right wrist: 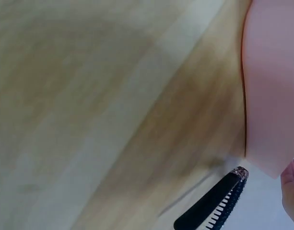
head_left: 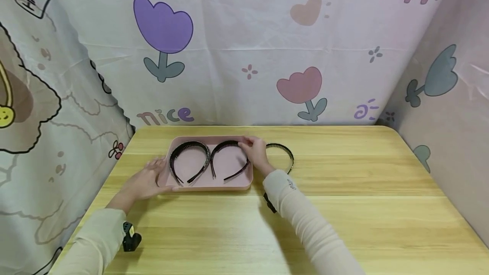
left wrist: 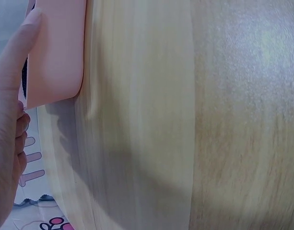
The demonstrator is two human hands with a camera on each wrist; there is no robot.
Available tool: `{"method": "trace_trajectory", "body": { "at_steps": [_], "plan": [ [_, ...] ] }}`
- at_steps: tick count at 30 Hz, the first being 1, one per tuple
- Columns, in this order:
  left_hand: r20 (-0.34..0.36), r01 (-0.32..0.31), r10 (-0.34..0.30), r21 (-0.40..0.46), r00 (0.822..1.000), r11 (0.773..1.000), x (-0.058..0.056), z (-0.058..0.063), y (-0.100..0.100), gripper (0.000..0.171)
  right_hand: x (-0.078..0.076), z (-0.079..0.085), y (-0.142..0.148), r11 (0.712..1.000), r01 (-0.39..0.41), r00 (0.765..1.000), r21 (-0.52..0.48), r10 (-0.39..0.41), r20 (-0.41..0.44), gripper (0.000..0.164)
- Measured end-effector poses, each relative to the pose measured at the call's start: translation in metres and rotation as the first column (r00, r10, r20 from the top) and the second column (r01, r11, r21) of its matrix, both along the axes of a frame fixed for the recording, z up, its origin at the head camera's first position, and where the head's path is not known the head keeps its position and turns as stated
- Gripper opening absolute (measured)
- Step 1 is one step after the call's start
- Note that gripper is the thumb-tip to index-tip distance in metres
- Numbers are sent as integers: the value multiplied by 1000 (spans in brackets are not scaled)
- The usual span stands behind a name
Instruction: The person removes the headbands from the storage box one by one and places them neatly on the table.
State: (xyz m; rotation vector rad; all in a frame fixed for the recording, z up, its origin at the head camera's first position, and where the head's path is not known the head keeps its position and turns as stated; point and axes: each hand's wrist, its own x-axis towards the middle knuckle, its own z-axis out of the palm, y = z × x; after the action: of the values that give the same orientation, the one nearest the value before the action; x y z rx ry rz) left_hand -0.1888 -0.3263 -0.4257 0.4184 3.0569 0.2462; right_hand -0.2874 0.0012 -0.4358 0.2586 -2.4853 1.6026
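Two bare hands work at a pink tray (head_left: 210,188) on a wood-grain table (head_left: 363,215), its contents laid out only in the head view; the left wrist view catches just a dark sliver inside, but reveals the tray's smooth outer wall with a thumb stretched along it. There the left hand (head_left: 143,179), at the tray's nine o'clock, grips that end between thumb and bent fingers. The right hand (head_left: 257,154) sits at the tray's two o'clock, fingers bent and close together at the rim; whether they pinch the rim or the headband beside it, one cannot tell. The right wrist view alone brings close the comb teeth and speckled trim of the loose headband (head_left: 287,149), which lies on the table at the tray's three o'clock. The count: two hands, one tray, one loose headband outside it and two black arches within, side by side. The arch toward nine o'clock is a thick headband cluster (head_left: 191,143), overlapped too closely to number; the other, a toothed black headband (head_left: 225,143), lies toward three, its two o'clock stretch hidden by the right hand.
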Motion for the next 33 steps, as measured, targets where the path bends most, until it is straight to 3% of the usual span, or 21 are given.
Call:
{"method": "trace_trajectory", "body": {
  "at_steps": [7, 12, 19, 23, 25, 27, 30, 33],
  "plan": [
    [-6, 2, -2, 5, 1000, 1000, -1, -2, 0, 106, -2, -7, -2, 999, -37, 999, 36, 38, -32, 33],
    [-11, 11, -11, 2, 1000, 1000, -3, -1, 0, 106, -6, -10, -4, 986, -51, 997, 161, 59, -45, 33],
    [5, 1, -1, 7, 1000, 1000, -4, 0, 0, 106, -10, -9, -12, 893, -49, 994, 448, 87, -64, 17],
    [6, 0, 0, 10, 1000, 1000, -4, 0, 1, 106, -10, -9, -15, 836, -5, 992, 549, 73, -103, 5],
    [1, 3, -3, 10, 1000, 1000, -4, -1, 1, 105, -9, -8, -15, 822, 4, 990, 569, 75, -117, 7],
    [-3, 4, -3, 10, 1000, 1000, -3, -1, 0, 105, -9, -7, -16, 838, -7, 992, 545, 72, -99, 14],
    [-15, 7, -7, 9, 1000, 1000, -3, -1, 0, 104, -7, -6, -16, 840, -35, 996, 542, 74, -51, 23],
    [-18, 9, -9, 7, 1000, 1000, -2, -1, 0, 103, -4, -5, -16, 788, -28, 996, 615, 73, -48, 24]
  ]
}}
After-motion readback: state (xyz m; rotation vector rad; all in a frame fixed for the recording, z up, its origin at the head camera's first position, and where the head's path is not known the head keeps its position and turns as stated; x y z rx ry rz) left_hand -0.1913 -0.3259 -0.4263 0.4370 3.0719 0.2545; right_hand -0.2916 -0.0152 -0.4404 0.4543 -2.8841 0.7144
